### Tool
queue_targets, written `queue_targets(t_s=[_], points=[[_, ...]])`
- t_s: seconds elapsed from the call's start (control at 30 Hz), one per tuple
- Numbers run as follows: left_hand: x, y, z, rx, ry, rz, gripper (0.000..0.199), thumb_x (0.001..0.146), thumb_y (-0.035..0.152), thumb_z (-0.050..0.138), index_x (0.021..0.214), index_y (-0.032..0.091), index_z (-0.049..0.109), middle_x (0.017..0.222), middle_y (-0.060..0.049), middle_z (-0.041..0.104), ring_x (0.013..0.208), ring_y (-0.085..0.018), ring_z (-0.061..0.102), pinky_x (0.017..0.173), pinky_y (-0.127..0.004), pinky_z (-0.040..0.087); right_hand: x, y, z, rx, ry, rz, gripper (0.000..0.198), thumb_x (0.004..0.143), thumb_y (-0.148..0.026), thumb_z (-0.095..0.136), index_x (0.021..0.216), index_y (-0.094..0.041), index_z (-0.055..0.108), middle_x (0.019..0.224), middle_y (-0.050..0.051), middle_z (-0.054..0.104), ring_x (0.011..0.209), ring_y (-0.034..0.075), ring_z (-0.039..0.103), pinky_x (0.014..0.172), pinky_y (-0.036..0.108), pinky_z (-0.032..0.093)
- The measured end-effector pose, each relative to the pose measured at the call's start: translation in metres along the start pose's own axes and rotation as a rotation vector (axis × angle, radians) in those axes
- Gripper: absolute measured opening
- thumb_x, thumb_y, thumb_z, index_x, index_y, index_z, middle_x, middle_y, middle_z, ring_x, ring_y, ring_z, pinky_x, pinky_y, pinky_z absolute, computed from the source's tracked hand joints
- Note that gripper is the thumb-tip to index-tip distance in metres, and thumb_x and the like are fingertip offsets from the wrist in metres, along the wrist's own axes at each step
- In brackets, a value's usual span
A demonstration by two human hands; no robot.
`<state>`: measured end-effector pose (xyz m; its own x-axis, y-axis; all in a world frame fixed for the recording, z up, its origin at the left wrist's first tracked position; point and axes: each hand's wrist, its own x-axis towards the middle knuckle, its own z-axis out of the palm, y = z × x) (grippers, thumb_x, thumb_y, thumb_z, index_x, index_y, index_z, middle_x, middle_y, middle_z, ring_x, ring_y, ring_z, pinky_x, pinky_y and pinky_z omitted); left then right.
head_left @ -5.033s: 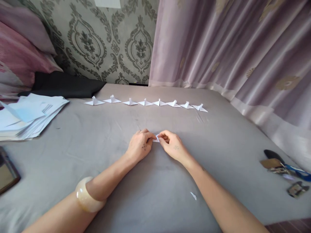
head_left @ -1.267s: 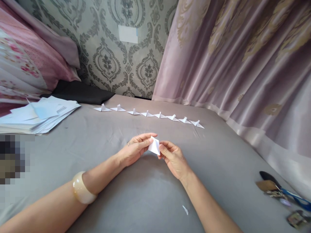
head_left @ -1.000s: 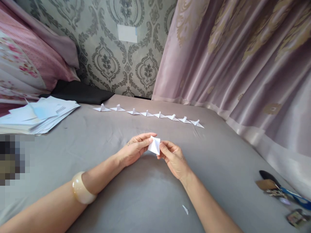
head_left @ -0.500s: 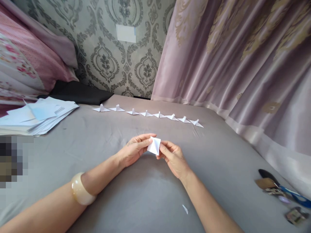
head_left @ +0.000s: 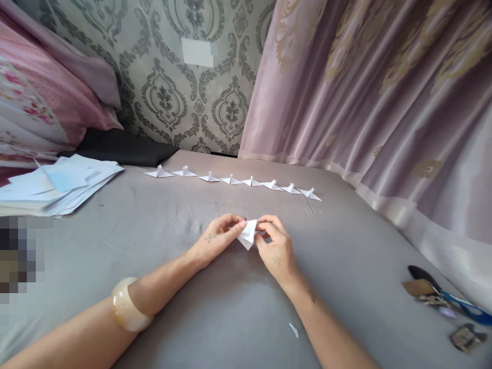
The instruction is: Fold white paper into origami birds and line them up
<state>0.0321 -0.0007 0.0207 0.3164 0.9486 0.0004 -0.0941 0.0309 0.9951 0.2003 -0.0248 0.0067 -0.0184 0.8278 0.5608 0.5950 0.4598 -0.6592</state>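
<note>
Between my two hands is a small piece of folded white paper (head_left: pixel 248 237), held above the grey cloth surface (head_left: pixel 184 318). My left hand (head_left: pixel 223 233) pinches its left side, thumb on top and fingers behind. On the right side, my right hand (head_left: pixel 274 241) grips the paper's edge with thumb and fingertips; part of that grip is hidden. A pale bangle (head_left: pixel 128 305) circles my left forearm. Beyond the hands runs a row of several small folded white paper figures (head_left: pixel 231 179), each with pointed ends and a raised middle.
At the left lies a stack of white paper sheets (head_left: pixel 57 192) near a folded black cloth (head_left: pixel 126 146). Blue-handled scissors (head_left: pixel 467 310), keys (head_left: pixel 432 297) and a small metallic object (head_left: pixel 467 338) lie at the right. A paper scrap (head_left: pixel 294 329) rests near my right forearm.
The folded paper has turned and moved slightly down in my hands, with a flap standing out differently. My right hand has rotated, its fingers now higher along the paper's right edge.
</note>
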Motion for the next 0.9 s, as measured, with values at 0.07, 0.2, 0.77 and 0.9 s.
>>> queue_targets(t_s=[0.07, 0.2, 0.77, 0.9], points=[[-0.001, 0.001, 0.0, 0.092, -0.03, 0.058, 0.028, 0.072, 0.039, 0.074, 0.089, 0.018, 0.067, 0.119, -0.009, 0.062, 0.097, -0.021, 0.061, 0.084, -0.029, 0.044, 0.0, -0.001, -0.002, -0.047, 0.014, -0.001, 0.012, 0.081, -0.014, 0.053, 0.08, -0.022, 0.062, 0.089, 0.004, 0.065, 0.076, 0.016, 0.06, 0.07, 0.028, 0.048], [-0.004, 0.005, 0.002, 0.194, -0.105, 0.098, 0.033, 0.068, 0.036, 0.078, 0.093, 0.018, 0.067, 0.103, -0.008, 0.068, 0.092, -0.023, 0.063, 0.082, -0.031, 0.046, 0.0, -0.004, -0.002, -0.131, 0.033, -0.024, 0.013, 0.085, -0.016, 0.051, 0.086, -0.022, 0.063, 0.075, 0.002, 0.061, 0.068, 0.015, 0.057, 0.068, 0.027, 0.046], [-0.001, -0.004, 0.004, 0.014, 0.003, -0.024, 0.026, 0.073, 0.032, 0.07, 0.09, 0.015, 0.06, 0.075, -0.001, 0.068, 0.069, -0.016, 0.062, 0.063, -0.024, 0.045, -0.005, -0.009, 0.002, -0.203, 0.047, -0.05, 0.02, 0.089, -0.018, 0.05, 0.086, -0.02, 0.069, 0.077, 0.003, 0.061, 0.07, 0.014, 0.058, 0.069, 0.024, 0.044], [-0.003, 0.003, 0.005, -0.067, 0.068, -0.053, 0.031, 0.071, 0.033, 0.074, 0.093, 0.013, 0.064, 0.085, -0.004, 0.071, 0.079, -0.019, 0.064, 0.069, -0.026, 0.047, 0.0, -0.013, 0.0, -0.021, 0.127, 0.19, 0.016, 0.086, -0.029, 0.056, 0.086, -0.018, 0.068, 0.074, 0.003, 0.063, 0.062, 0.013, 0.056, 0.064, 0.024, 0.046]])
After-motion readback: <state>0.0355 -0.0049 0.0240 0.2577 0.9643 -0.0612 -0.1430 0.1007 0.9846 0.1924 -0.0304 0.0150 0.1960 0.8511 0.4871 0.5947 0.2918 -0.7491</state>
